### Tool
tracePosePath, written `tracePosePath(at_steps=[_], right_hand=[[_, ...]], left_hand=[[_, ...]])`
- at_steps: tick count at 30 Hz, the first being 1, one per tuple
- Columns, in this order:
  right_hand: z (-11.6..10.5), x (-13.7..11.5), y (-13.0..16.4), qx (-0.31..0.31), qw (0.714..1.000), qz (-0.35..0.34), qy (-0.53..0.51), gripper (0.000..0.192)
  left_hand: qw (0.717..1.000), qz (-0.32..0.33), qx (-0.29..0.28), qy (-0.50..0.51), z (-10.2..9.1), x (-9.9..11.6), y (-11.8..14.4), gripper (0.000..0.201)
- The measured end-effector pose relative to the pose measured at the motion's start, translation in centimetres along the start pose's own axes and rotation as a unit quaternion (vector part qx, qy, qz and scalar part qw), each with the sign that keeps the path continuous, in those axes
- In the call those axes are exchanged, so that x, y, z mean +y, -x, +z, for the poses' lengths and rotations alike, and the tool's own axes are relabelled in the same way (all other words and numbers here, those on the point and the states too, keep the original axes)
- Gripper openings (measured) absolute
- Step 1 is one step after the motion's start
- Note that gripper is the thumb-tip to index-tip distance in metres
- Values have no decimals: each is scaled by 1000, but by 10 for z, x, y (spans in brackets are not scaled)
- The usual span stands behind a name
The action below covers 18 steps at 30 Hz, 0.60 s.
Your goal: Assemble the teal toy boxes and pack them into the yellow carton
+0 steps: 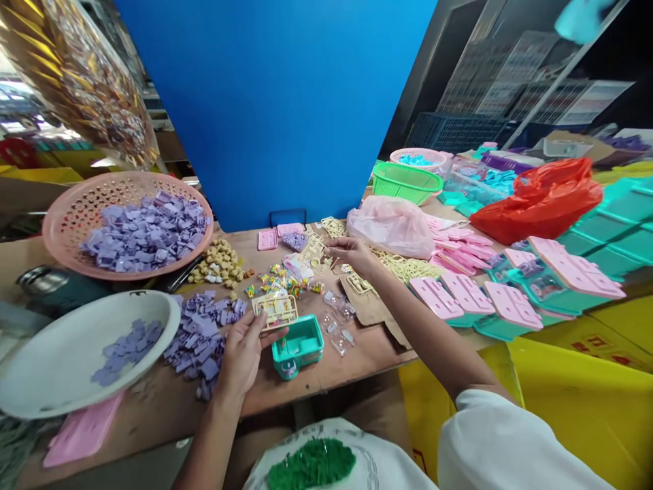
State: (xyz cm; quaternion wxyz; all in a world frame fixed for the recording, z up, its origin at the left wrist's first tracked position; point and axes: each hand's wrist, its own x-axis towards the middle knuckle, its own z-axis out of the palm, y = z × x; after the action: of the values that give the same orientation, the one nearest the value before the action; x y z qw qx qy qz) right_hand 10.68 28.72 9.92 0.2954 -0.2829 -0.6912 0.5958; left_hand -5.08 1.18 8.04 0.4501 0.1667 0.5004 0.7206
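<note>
My left hand (247, 350) is closed on a cream plastic frame (275, 312) with small colourful bits on it, held just above a teal toy box (298, 344). The box stands upright near the table's front edge. My right hand (352, 253) reaches over the middle of the table, fingers bent together above cream plastic parts (315, 252); whatever is between the fingertips is too small to make out. Small colourful packets (280, 280) lie between the hands. Clear plastic pieces (339, 332) rest right of the box, beside a flat brown cardboard piece (372, 306).
Left are a pink basket (56, 218) of purple parts, a white basin (45, 354), a purple heap (204, 333) and tan pieces (219, 262). Right are pink-lidded teal boxes (469, 296), a pinkish bag (390, 228) and a red bag (541, 201). A blue panel (280, 109) stands behind.
</note>
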Motion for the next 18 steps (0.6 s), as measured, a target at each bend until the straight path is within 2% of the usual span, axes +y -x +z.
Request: tracePosePath(at_steps=[5,11,14,18], right_hand=[[21,-12,40,-65,993,35,-90,43],[54,-23,74,-138,985,41,-99,41],[68,-22,85,-138,985,50,-90,45],[71,-15,91,-143,985,70,-73,45]], left_hand=[[999,4,-46,-19,0,-5,13,55],[996,-16,-88,-31,4,-10,22,50],[993,-30,-105,-36,9,-11,25,46],[991,-59,-120,-21,10,-11,27,43]])
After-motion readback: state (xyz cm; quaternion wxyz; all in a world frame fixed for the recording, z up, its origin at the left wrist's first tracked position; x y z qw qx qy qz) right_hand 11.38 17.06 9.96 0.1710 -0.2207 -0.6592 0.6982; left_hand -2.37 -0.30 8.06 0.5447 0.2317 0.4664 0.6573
